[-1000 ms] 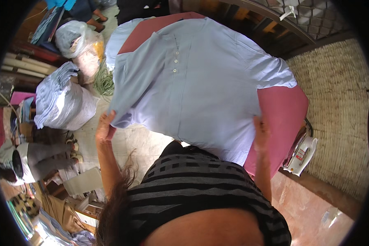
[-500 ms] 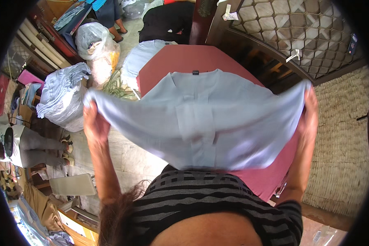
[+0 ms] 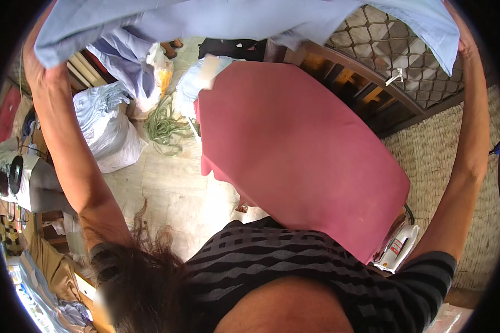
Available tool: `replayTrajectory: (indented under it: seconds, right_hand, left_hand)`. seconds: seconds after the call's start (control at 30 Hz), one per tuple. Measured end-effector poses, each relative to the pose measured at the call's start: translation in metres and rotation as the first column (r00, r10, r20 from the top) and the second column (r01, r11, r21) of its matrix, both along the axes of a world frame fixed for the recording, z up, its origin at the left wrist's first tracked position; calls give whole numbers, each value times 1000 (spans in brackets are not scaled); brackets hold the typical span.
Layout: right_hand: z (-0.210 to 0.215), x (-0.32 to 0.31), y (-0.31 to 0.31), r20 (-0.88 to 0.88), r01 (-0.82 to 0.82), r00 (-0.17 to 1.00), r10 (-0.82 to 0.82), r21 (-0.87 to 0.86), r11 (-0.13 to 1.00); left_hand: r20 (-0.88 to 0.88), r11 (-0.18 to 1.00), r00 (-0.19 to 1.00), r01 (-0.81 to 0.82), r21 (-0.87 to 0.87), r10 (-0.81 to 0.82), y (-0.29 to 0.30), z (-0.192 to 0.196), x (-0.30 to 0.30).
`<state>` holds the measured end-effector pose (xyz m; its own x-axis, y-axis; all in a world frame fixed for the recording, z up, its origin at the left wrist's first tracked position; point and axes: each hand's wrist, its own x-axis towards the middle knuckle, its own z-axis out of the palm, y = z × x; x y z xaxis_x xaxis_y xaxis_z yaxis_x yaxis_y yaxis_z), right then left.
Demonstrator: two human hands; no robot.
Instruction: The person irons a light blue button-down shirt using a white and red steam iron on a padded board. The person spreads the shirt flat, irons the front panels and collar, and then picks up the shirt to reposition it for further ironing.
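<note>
A light blue shirt (image 3: 216,19) hangs stretched out across the top of the view, raised above a board with a maroon cover (image 3: 300,144). My left hand (image 3: 38,71) is closed on one side of the shirt at the upper left; its fingers are mostly hidden by the cloth. At the upper right my right hand (image 3: 465,41) grips the opposite side, fingers partly out of sight. Both arms are lifted wide apart. The upper part of the shirt runs beyond the top edge. The maroon cover lies bare beneath it.
A white iron (image 3: 397,248) stands at the board's near right end. Left of the board are a green heap of cord or strips (image 3: 166,127) and a plastic bag with blue clothes (image 3: 114,141). A metal lattice gate (image 3: 366,28) is behind right. Another person (image 3: 30,183) is far left.
Both my hands have swung up and outward, lifting the shirt off the board toward the top of the view. The maroon cover and the iron have come into sight.
</note>
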<state>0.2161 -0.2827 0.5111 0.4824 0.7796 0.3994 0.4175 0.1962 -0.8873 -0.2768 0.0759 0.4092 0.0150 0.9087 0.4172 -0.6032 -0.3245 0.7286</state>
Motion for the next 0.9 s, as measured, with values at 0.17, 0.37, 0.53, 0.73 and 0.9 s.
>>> replayTrajectory:
  seconds: [0.17, 0.37, 0.53, 0.73, 0.9]
  right_hand:
    - [-85, 10, -70, -211, 153, 959, -190, -179, 972]
    - [-225, -11, -165, -181, 129, 958, -221, -418, 899]
    - [-339, 6, -260, -210, 156, 870, -446, -741, 653]
    - [-392, 28, -332, 137, 331, 879, -456, -865, 378]
    - [-402, -15, -351, 747, 760, 650, -142, -638, 122]
  left_hand:
    - [-407, 998, 911, -49, 33, 58, -79, -103, -26]
    - [-297, 639, 663, 358, -681, -688, -214, -243, -41]
    - [-7, 103, 230, 409, -907, -973, -295, -331, -42]
    - [-124, 4, -236, 452, -892, -964, -338, -398, -45]
    - [-574, 124, -718, 577, -807, -394, -332, -424, -40]
